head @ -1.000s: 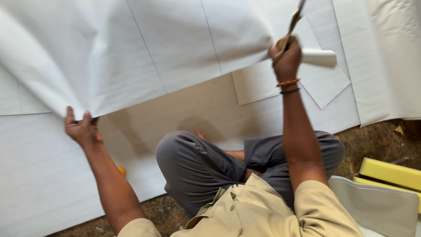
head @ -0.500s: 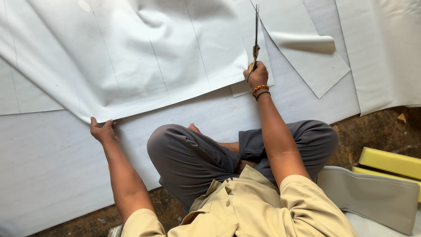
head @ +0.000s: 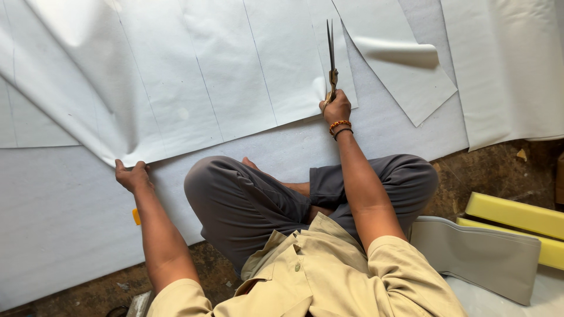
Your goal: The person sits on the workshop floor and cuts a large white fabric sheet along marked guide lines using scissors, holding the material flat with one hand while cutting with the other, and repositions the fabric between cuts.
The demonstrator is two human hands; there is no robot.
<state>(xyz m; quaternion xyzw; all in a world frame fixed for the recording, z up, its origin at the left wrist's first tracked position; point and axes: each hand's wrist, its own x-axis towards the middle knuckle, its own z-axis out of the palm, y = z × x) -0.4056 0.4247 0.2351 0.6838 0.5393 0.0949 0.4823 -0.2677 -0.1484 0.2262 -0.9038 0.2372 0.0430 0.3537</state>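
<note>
I sit cross-legged on the floor over a large white sheet of material [head: 194,82] marked with faint ruled lines. My left hand [head: 131,175] grips the sheet's folded near edge at the lower left. My right hand [head: 336,107], with beaded bracelets at the wrist, holds long metal scissors [head: 331,56] whose blades point away from me along the sheet's right edge. A cut-off white piece [head: 405,76] with a curled corner lies just right of the blades.
More white sheeting [head: 505,64] lies at the far right. Yellow foam blocks [head: 517,214] and a grey padded panel [head: 476,255] rest on the brown floor to my right. A small orange object [head: 136,216] lies by my left forearm.
My left hand has drawn the sheet's edge nearer to me and laid it flatter. My right hand with the scissors came down from the far top and sits lower along the sheet's right edge.
</note>
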